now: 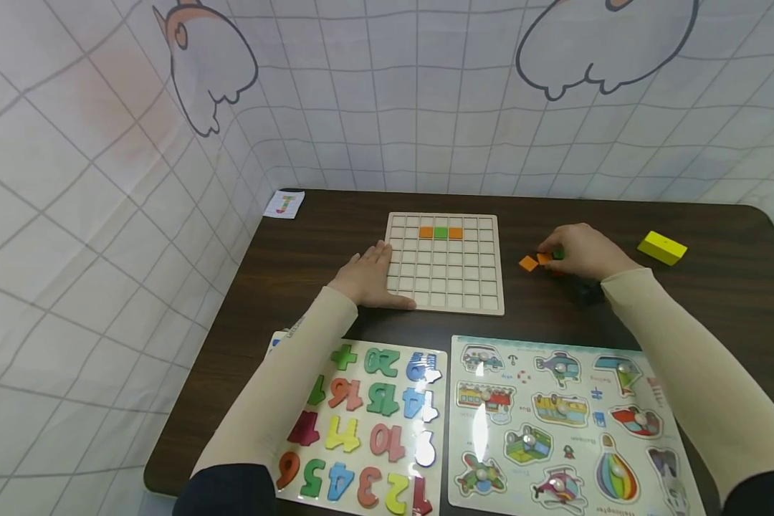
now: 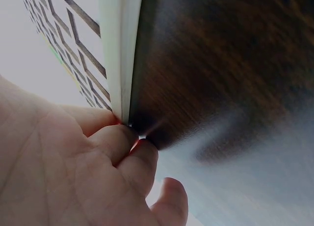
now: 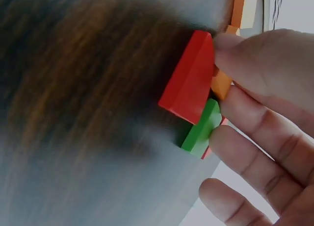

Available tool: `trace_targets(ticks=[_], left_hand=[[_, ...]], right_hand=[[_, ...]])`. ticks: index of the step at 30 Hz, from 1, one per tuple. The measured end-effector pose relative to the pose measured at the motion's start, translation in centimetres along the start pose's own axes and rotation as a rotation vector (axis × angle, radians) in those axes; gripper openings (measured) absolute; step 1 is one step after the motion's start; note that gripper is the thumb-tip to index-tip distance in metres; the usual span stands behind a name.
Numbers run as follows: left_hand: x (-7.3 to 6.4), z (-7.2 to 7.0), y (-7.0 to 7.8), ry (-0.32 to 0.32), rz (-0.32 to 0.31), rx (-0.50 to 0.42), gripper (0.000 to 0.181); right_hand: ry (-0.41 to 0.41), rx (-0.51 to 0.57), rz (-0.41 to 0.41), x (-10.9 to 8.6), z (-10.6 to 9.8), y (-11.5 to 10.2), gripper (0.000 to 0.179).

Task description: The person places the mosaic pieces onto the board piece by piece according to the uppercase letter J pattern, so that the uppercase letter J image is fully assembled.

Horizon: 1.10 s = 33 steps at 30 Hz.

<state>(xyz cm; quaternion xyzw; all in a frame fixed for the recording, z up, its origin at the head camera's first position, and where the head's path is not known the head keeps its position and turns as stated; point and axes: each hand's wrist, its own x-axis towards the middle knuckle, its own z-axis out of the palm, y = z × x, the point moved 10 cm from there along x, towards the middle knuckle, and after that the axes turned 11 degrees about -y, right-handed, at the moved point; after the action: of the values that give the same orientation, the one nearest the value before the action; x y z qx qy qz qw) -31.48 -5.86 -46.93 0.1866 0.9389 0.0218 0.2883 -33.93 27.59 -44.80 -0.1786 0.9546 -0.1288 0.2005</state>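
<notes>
My left hand (image 1: 369, 278) rests on the left side of a pale wooden grid board (image 1: 448, 288), its thumb along the near edge. In the left wrist view its fingertips meet the board's side. One green tile (image 1: 441, 233) sits between two orange tiles in a row near the board's far edge. To the right of the board, my right hand (image 1: 587, 251) pinches an orange block (image 3: 222, 85) between thumb and forefinger. Right by those fingers are a red block (image 3: 189, 81) and a green block (image 3: 202, 128). Another orange block (image 1: 528, 263) lies just left of the fingertips.
A yellow block (image 1: 662, 248) is at the far right. On the far left corner lies a small card (image 1: 284, 204) with a coloured shape. A number puzzle board (image 1: 355, 373) and a vehicle puzzle board (image 1: 522, 347) lie nearest me, under my forearms. Gridded white sheeting (image 1: 374, 129) surrounds the table's far side.
</notes>
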Motion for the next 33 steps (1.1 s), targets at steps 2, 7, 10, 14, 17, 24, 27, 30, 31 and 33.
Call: trace_targets(ticks=[2,7,10,14,17,24,27,30,31,33], left_hand=[[0.0,0.0,0.0,-0.001,0.001,0.002,0.131],[-0.1,0.1,-0.1,-0.003,0.007,-0.006,0.132],[-0.1,0.1,-0.1,-0.004,0.009,-0.01,0.133],[-0.2,0.1,-0.1,-0.002,0.01,-0.01,0.133],[-0.1,0.0,-0.1,-0.002,0.007,-0.005,0.133],[0.1,0.0,-0.4,-0.003,0.001,0.0,0.134],[0.0,0.0,-0.4,0.001,0.001,-0.006,0.133],[-0.1,0.0,-0.3,0.001,0.003,-0.009,0.133],[-0.1,0.0,-0.3,0.0,0.003,-0.009,0.132],[-0.1,0.0,-0.2,0.0,0.004,-0.011,0.132]], right_hand=[[0.009,-0.006,-0.004,0.0,0.0,-0.1,0.029],[0.033,-0.017,-0.037,0.4,-0.2,-0.6,0.026],[0.056,-0.018,-0.06,0.6,-0.6,-1.3,0.025],[0.09,-0.018,-0.086,1.1,-1.1,-2.2,0.026],[0.116,-0.012,-0.107,1.8,-1.6,-3.0,0.027],[0.121,0.031,-0.118,4.6,-1.7,-6.2,0.031],[0.118,0.049,-0.142,5.9,-1.4,-7.9,0.032],[0.109,0.082,-0.154,7.0,-1.0,-9.4,0.033],[0.108,0.085,-0.156,7.4,-0.9,-9.8,0.033],[0.102,0.092,-0.161,8.1,-0.7,-10.7,0.033]])
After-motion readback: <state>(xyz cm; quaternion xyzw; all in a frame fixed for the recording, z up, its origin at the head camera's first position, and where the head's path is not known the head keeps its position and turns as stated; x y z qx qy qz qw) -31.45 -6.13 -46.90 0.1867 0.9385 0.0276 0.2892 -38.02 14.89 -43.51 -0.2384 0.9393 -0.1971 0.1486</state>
